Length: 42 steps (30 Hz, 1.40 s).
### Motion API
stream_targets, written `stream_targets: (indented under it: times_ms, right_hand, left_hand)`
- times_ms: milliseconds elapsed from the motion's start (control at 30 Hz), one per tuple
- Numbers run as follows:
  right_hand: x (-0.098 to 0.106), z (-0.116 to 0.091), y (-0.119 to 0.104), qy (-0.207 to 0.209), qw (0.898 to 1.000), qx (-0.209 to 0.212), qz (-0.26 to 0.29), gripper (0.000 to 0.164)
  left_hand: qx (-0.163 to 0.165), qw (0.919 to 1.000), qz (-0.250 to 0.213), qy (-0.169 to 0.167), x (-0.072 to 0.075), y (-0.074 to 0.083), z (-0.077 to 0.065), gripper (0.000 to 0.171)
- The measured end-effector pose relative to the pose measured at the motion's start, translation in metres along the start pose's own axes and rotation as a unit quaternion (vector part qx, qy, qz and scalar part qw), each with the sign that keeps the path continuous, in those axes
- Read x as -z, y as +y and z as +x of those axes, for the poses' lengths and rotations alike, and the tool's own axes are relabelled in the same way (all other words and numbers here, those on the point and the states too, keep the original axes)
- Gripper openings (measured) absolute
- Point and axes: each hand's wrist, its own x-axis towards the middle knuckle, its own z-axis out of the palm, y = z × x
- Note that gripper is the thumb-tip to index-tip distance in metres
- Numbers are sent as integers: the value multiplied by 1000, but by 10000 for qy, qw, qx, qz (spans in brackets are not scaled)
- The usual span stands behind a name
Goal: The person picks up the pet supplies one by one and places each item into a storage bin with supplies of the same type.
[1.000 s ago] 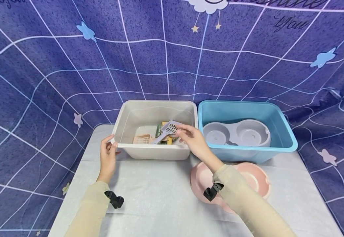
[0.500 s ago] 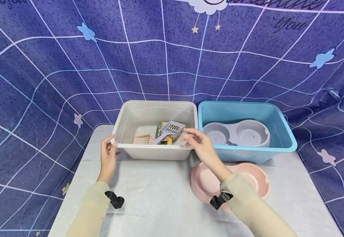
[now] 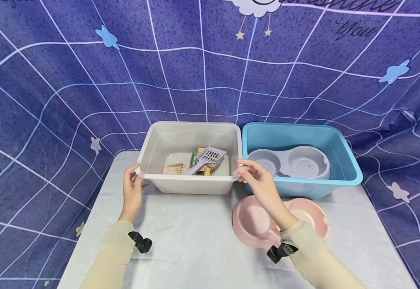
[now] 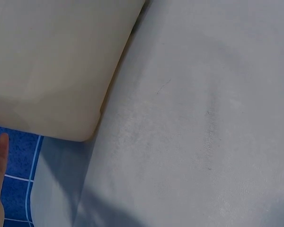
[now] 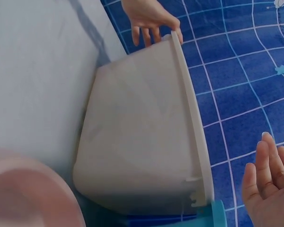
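A beige plastic bin (image 3: 192,186) stands at the back of the table. Inside it, a lilac slotted litter scoop (image 3: 211,155) lies over green and yellow items, with a peach slotted scoop (image 3: 175,169) to its left. My left hand (image 3: 132,192) holds the bin's rim at the front left corner, also visible at the top of the right wrist view. My right hand (image 3: 260,180) is at the front right corner, its fingertips close to the rim. In the right wrist view its fingers (image 5: 267,170) are loosely extended, with nothing in them.
Directly right of the beige bin is a blue bin (image 3: 304,188) with a grey double bowl (image 3: 305,162) in it. A pink double bowl (image 3: 249,216) sits in front, partly under my right forearm. A patterned blue curtain (image 3: 195,72) hangs behind the table.
My right hand has let go of the lilac scoop, leaving it in the beige bin, and has moved right to the bin's corner. My left hand stays on the rim.
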Motion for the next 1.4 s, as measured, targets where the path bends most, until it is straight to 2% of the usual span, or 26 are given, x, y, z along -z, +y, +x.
stream_targets:
  times_ms: [267, 533, 767, 1233, 1300, 1400]
  right_hand:
    - [14, -7, -7, 80, 9998, 199, -35, 29]
    - [26, -14, -9, 232, 9985, 476, 136, 27]
    - [36, -22, -8, 351, 9986, 392, 96, 25]
    - [60, -39, 3, 725, 9966, 292, -244, 26]
    - [65, -41, 5, 736, 9965, 310, -256, 26]
    - [72, -43, 7, 783, 9959, 314, -327, 26]
  left_hand:
    - [-30, 10000, 4, 34, 0, 0, 1, 42]
    - [-142, 9999, 48, -70, 1, -3, 1, 43]
    - [-102, 9998, 140, -89, 2, -5, 1, 44]
    - [1, 9999, 19, -123, 3, -4, 2, 44]
    - [59, 9999, 2, -111, 3, -7, 3, 43]
    - [9, 10000, -41, -55, 4, -19, 8, 43]
